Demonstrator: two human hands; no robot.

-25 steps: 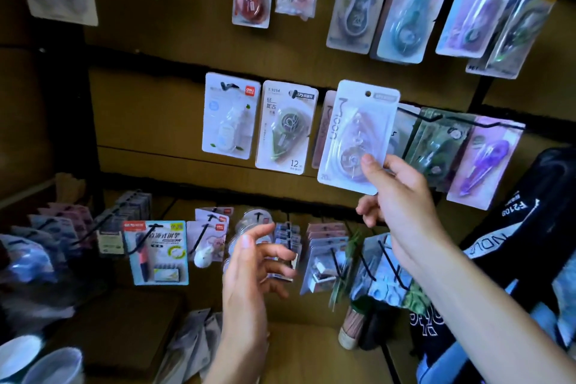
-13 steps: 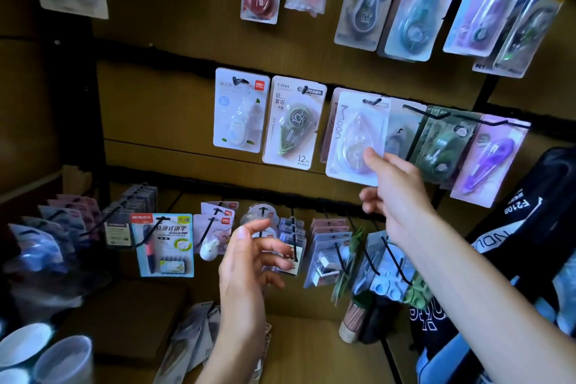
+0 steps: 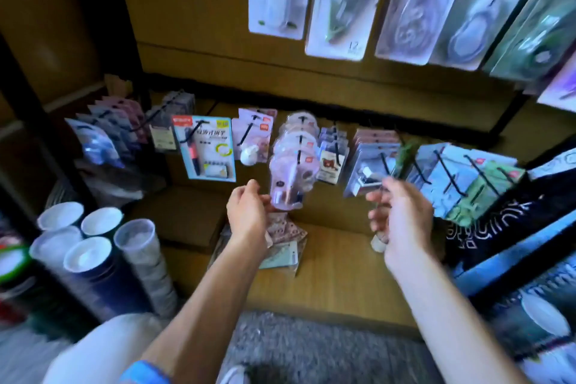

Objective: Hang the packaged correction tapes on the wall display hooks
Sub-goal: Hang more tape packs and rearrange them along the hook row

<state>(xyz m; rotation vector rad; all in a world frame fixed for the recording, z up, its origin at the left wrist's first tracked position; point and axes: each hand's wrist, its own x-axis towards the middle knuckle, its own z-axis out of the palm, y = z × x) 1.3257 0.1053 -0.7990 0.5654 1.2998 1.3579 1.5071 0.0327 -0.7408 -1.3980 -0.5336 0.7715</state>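
Observation:
Packaged correction tapes hang in a row on wall hooks at the top; among them is a pale pink-and-white correction tape pack (image 3: 405, 9), hanging free of my hands. On the wooden ledge below lies a small pile of loose packs (image 3: 285, 243). My left hand (image 3: 246, 212) hovers over that pile with its fingers apart. Its fingertips are beside the lowest of several round pink packs (image 3: 288, 187) on a lower hook; blur hides whether they touch. My right hand (image 3: 402, 218) is lowered in front of the lower hooks, fingers spread, holding nothing.
Black lower hooks (image 3: 448, 171) stick out toward me with stationery packs on them. Stacks of paper cups (image 3: 90, 256) stand at the lower left. A black printed bag (image 3: 505, 224) hangs at the right. Grey carpet (image 3: 311, 349) lies below the ledge.
My right hand let go of the pink-and-white pack, which now hangs on its hook, and dropped to the lower shelf. The view tilted down. My left hand moved toward the pile.

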